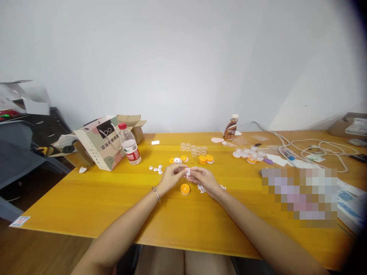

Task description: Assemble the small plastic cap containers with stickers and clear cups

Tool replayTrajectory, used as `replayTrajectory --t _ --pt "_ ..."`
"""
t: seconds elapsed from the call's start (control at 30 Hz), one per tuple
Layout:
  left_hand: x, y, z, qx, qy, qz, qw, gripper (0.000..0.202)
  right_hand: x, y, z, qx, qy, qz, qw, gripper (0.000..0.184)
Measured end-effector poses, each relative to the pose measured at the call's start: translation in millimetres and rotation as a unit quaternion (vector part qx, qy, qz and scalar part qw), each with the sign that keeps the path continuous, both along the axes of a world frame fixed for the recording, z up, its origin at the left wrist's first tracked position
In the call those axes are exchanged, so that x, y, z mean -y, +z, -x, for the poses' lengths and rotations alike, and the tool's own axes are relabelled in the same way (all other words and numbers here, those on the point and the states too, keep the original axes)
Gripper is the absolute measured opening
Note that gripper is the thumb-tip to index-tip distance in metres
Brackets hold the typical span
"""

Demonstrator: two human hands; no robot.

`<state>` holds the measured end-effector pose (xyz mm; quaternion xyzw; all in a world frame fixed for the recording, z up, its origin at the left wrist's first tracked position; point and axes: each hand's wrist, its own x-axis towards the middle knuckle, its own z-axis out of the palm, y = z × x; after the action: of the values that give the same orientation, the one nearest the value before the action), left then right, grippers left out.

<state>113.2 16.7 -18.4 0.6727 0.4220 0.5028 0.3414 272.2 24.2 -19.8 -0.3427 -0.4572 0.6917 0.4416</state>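
Observation:
My left hand (172, 176) and my right hand (205, 178) meet over the middle of the table, fingertips pinched on one small white perforated plastic piece (187, 172). Just below them an orange round cup-like part (185, 188) with a white rim sits on the table. Partly under my right hand lie more white perforated pieces (202, 188). Beyond the hands are orange and white discs (177, 160), another pair of orange discs (206, 159) and several clear rings (194, 150). Several small white knobs (155, 169) are scattered left of my left hand.
A water bottle (130, 145) and a paper bag (100, 143) stand at the left, with a cardboard box (133, 128) behind. At the back is a brown drink bottle (230, 128). Rightward are clear-topped orange parts (249, 154), white cables (312, 143) and a pixelated patch.

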Motion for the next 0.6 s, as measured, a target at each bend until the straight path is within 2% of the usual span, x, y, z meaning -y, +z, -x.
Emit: replayTrajectory --t 0.13,0.27,0.43,0.6 --pt "0.4 -1.8 0.2 -0.047 0.021 -0.051 0.997 0.024 0.1 -0.4 0.3 -0.004 -0.002 0.002 1.0 0.016" --pt "1.3 -4.2 -1.6 -0.051 0.032 -0.076 0.995 0.021 -0.2 -0.4 0.1 -0.002 -0.002 0.005 1.0 0.016" --pt "2.8 -7.8 -4.6 -0.044 0.048 -0.082 0.994 0.021 -1.0 -2.2 0.3 -0.007 -0.007 -0.006 1.0 0.021" --pt "2.1 -10.9 -4.5 -0.026 0.03 -0.065 0.997 0.02 -2.8 -4.6 0.3 0.03 -0.014 -0.055 0.998 0.031"
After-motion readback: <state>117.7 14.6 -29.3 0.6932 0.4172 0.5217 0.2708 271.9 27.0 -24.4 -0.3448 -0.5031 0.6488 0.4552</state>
